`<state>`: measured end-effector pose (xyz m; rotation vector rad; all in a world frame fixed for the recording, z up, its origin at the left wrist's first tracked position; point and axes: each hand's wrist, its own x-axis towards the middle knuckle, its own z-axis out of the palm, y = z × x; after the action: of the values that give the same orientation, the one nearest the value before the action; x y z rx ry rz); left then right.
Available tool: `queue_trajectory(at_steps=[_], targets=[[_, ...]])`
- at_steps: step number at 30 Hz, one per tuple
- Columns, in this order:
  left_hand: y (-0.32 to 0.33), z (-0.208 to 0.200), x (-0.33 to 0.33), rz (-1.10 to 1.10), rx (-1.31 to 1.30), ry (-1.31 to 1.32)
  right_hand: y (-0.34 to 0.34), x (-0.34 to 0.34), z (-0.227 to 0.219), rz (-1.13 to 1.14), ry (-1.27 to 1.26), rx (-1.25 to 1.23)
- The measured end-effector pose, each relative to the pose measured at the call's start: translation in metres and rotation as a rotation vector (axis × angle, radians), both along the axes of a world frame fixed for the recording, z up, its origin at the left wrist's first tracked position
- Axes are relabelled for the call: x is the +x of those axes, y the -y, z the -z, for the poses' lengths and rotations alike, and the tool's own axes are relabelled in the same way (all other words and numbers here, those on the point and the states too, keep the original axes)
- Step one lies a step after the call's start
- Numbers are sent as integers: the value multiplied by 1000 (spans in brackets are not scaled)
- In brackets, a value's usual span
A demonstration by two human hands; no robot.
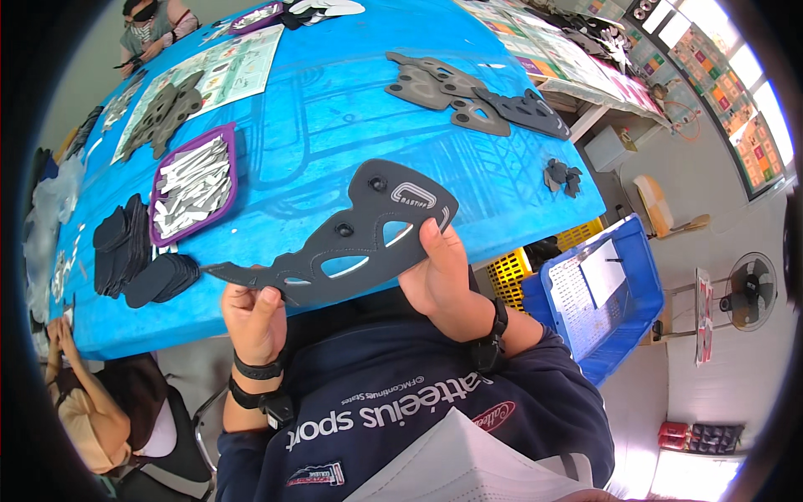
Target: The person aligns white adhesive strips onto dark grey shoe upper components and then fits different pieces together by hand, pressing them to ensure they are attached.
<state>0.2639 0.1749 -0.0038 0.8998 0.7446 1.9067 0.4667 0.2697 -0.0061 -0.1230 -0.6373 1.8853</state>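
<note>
Between my two hands I hold up a dark grey, flat shaped piece (311, 261) with cut-out openings, stitched edges, two round black studs and a small white printed mark. It tapers to a thin tip at the left. My left hand (253, 322) pinches its narrow lower left part, thumb in front. At the wide right end, my right hand (439, 272) grips the lower edge with the thumb on the face. The piece hangs above the near edge of the blue table (309, 159). Black bands circle both wrists.
A purple basket (232, 159) of white strips stands left, beside stacked black pads (125, 247). Similar grey pieces (435, 84) lie at the far right, others (167, 113) far left. A blue crate (644, 289) stands right of the table. Two other people sit along the left side.
</note>
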Motion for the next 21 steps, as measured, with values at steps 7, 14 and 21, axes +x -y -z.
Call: queue_trajectory(at_steps=[7, 14, 21], targets=[[-13, -3, 2, -155, -30, -90, 21, -20, -1, 144, 410, -28], [17, -34, -84, -786, -50, -581, -22, 30, -2, 628, 322, 199], [57, -68, -163, -624, -490, -1459, -42, 58, -3, 615, 319, 342]])
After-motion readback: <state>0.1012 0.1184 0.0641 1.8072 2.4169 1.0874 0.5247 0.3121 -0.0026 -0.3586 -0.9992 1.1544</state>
